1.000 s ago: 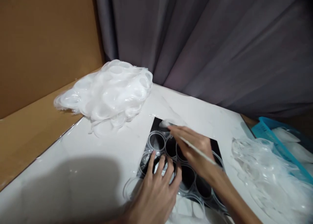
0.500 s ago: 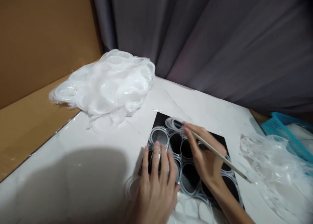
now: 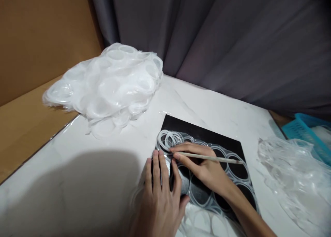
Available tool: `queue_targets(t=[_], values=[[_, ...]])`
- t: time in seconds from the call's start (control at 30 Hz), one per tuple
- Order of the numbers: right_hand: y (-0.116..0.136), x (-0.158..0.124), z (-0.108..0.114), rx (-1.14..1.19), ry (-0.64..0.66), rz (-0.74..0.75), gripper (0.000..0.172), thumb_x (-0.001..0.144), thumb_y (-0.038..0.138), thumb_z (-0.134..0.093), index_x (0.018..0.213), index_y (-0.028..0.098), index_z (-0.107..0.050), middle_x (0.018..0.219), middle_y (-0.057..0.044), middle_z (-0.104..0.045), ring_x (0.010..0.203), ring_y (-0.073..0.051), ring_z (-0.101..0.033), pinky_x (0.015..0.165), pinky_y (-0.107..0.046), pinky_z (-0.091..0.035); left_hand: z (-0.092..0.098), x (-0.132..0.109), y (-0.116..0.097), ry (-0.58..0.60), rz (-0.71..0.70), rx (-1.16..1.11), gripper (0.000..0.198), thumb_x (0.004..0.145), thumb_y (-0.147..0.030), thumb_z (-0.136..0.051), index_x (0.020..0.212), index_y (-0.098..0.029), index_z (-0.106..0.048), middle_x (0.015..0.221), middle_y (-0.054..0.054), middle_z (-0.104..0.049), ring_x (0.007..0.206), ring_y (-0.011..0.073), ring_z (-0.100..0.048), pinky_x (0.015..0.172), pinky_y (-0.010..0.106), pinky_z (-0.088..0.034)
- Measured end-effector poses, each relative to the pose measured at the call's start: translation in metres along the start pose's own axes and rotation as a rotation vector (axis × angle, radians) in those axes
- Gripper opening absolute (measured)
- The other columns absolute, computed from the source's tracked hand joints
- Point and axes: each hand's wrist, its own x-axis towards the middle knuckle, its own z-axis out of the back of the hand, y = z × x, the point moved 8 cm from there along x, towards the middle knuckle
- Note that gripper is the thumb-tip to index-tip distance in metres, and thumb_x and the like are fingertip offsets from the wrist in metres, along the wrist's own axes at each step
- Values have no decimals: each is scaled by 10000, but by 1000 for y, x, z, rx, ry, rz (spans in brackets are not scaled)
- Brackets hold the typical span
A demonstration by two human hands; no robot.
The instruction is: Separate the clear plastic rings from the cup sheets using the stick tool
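Observation:
A clear plastic sheet of round moulded cups [image 3: 227, 168] lies on a black mat [image 3: 201, 132] on the white table. My left hand [image 3: 161, 192] lies flat on the sheet's near left part, fingers stretched out and together. My right hand [image 3: 201, 164] is closed in a pinch on a thin wooden stick [image 3: 214, 157], which lies almost level and points left toward the sheet's left edge. A loose clear ring [image 3: 168, 138] sits at the mat's far left corner, just beyond my fingertips.
A heap of white plastic lids [image 3: 108, 85] rests at the table's far left corner. Crumpled clear plastic sheets [image 3: 292, 178] lie at the right, beside a blue basket [image 3: 302, 130]. A grey curtain [image 3: 219, 40] hangs behind; brown cardboard [image 3: 38, 40] stands at the left.
My right hand has drawn back toward me and turned the stick from steeply slanted to nearly level. The left hand has slid slightly nearer. The view has shifted down and left.

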Motion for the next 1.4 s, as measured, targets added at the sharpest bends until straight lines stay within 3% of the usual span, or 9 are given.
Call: queue_targets(t=[0.17, 0.67, 0.87, 1.0, 1.1, 1.17, 1.23, 1.33, 1.4], values=[[-7, 0, 2, 9, 3, -35, 171, 990, 314, -703, 1113, 320, -822, 1119, -36, -818, 998, -215, -772, 872, -366, -635, 0, 0, 1, 18, 5, -11, 887, 877, -740, -678, 1467, -92, -544, 1568, 299, -473, 1523, 471, -356, 1211, 599, -397], [2, -1, -3, -33, 38, 80, 203, 1020, 232, -658, 1147, 301, -801, 1150, -27, -809, 1051, -199, -768, 933, -378, -635, 1, 2, 0, 57, 3, -11, 835, 886, -695, -704, 1442, -86, -573, 1554, 282, -502, 1520, 469, -364, 1201, 603, -416], [23, -22, -23, -577, 84, 393, 395, 1055, 131, -494, 1416, 166, -651, 1373, -127, -723, 1150, -265, -755, 845, -431, -650, -1, 1, 0, -5, -44, 31, 840, 901, -739, -643, 1417, -79, -589, 1522, 287, -535, 1458, 478, -461, 1168, 594, -448], [22, -16, -28, -820, 21, 405, 427, 1049, 88, -457, 1440, 116, -625, 1389, -161, -703, 1132, -284, -763, 794, -437, -642, -4, 0, 0, -32, -73, 68, 902, 926, -764, -577, 1475, -50, -533, 1505, 302, -545, 1443, 467, -485, 1165, 586, -445], [26, 15, 6, -800, -152, 369, 420, 1046, 123, -491, 1409, 229, -676, 1342, -93, -744, 1053, -260, -781, 779, -423, -634, -3, 1, -2, -42, -71, 92, 896, 906, -787, -585, 1449, -75, -577, 1477, 289, -579, 1417, 464, -516, 1143, 582, -459], [33, 40, 45, -703, -307, 341, 356, 1054, 183, -521, 1319, 274, -741, 1287, -54, -773, 1065, -247, -764, 836, -422, -621, -1, 3, -1, -39, -44, 108, 931, 839, -809, -657, 1428, -90, -611, 1451, 285, -602, 1395, 475, -534, 1128, 586, -469], [43, 58, 86, -618, -466, 282, 283, 1051, 267, -572, 1237, 292, -784, 1210, -43, -796, 933, -223, -751, 799, -403, -603, 4, 6, -2, -35, -49, 120, 946, 791, -813, -708, 1401, -92, -642, 1417, 289, -625, 1367, 486, -554, 1102, 588, -489], [59, 62, 128, -491, -613, 191, 225, 1004, 349, -662, 1150, 280, -819, 1090, -51, -817, 749, -199, -689, 686, -376, -569, 14, 17, 4, -18, -87, 73, 819, 860, -791, -646, 1341, -130, -693, 1335, 264, -671, 1284, 470, -611, 1009, 585, -544], [64, 51, 134, -391, -585, 109, 212, 965, 377, -716, 1095, 262, -838, 1043, -61, -824, 773, -213, -707, 677, -369, -573, 24, 32, 21, -10, -55, -5, 760, 938, -774, -541, 1317, -136, -703, 1284, 245, -682, 1221, 438, -637, 956, 576, -565]])
